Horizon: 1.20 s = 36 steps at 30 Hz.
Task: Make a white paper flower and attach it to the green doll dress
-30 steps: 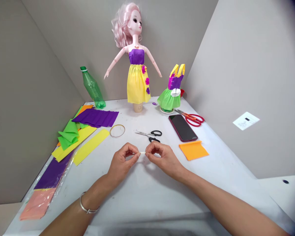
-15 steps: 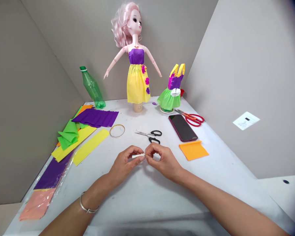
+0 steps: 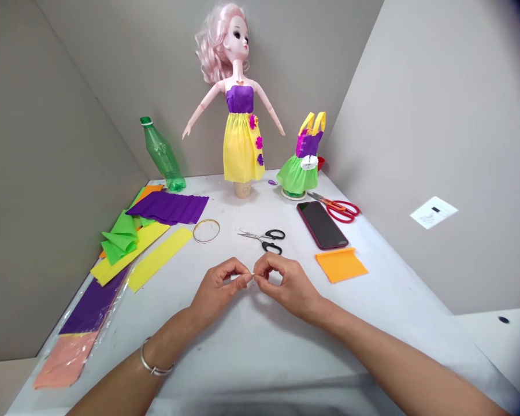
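Fingertip to fingertip, my left hand (image 3: 216, 289) and my right hand (image 3: 290, 286) meet above the near middle of the table. Both pinch a small white strip (image 3: 252, 274), perhaps paper, and the fingers hide most of it. Just beyond my hands lie small scissors (image 3: 262, 237) with black handles, blades pointing left. A thin gold ring (image 3: 207, 230) rests to their left. An orange piece of crepe paper (image 3: 341, 265) lies right of my right hand.
A pink-haired doll (image 3: 241, 104) stands at the back, beside a small green dress (image 3: 298, 173). At right are a phone (image 3: 322, 225) and red-handled scissors (image 3: 344, 211). Purple crepe paper (image 3: 169, 207), a yellow strip (image 3: 160, 259) and a green bottle (image 3: 162, 153) occupy the left.
My left fingers have closed further over the white strip, so less of it shows. My right hand stays in nearly the same place.
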{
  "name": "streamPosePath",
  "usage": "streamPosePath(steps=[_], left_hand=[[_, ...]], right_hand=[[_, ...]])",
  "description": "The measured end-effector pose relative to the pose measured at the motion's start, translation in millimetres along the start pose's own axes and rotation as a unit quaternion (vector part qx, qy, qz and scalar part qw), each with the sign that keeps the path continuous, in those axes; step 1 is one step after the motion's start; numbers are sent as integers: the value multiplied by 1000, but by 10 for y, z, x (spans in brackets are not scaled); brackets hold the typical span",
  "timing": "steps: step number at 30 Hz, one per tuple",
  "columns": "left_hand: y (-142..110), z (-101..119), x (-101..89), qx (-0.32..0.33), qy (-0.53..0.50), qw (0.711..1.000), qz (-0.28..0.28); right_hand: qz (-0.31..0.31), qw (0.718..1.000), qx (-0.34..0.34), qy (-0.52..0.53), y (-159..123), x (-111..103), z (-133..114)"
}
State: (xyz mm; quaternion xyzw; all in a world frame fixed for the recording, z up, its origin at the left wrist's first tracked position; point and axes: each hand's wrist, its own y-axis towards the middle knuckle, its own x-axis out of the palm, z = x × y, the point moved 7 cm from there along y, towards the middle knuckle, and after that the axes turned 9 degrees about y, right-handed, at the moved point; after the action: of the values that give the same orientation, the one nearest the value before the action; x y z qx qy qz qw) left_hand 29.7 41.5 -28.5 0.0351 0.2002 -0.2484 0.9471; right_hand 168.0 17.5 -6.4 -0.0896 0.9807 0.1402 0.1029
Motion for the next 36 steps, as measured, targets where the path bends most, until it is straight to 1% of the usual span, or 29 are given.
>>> streamPosePath(steps=[7, 9, 13, 15, 17, 20, 24, 29, 33, 36], left_hand=[[3, -11, 3, -6, -8, 1000, -13], [14, -33, -33, -9, -9, 1000, -9], [43, -85, -159, -22, 2, 999, 25], [47, -83, -181, -21, 7, 999, 31], [36, -52, -157, -11, 10, 1000, 26], [0, 18, -88, 8, 16, 1000, 14], [-33, 72, -36, 15, 32, 999, 6], [-26, 65, -10, 14, 19, 1000, -4], [-42, 56, -35, 26, -24, 999, 38], [-61, 67, -58, 44, -8, 997, 62]], right_hand=[[-8, 999, 36, 17, 6, -9, 17], [-6, 999, 48, 16, 25, -57, 41], [25, 997, 79, 6, 73, -227, 129], [30, 996, 89, 8, 86, -259, 156], [13, 996, 91, 19, 85, -212, 156], [-29, 995, 90, 30, 59, -67, 131], [-55, 994, 97, 23, 17, 42, 112], [-69, 992, 92, 45, 9, 21, 73], [-43, 988, 114, 97, 40, -65, 125], [-27, 985, 124, 113, 59, -97, 170]])
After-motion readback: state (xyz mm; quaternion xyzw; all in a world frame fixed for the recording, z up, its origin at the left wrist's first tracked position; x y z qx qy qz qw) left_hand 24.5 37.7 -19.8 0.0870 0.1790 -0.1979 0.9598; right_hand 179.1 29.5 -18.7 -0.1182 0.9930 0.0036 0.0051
